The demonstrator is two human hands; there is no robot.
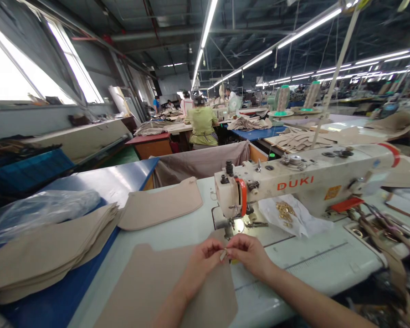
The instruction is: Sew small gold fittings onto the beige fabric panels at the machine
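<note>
My left hand and my right hand meet in front of the sewing machine's needle area, fingertips pinched together. Between them is a small light tab with what looks like a bit of metal; my left fingers grip the tab, and my right fingers close on its other end. Under my left hand and forearm lies a large beige fabric panel, its upper corner reaching toward the needle. The white sewing machine stands just beyond my hands.
Gold-coloured metal pieces lie on white paper right of the needle. Another beige panel rests behind my left hand. Stacked panels and clear plastic are at left. Straps hang at right. A person in yellow-green sits ahead.
</note>
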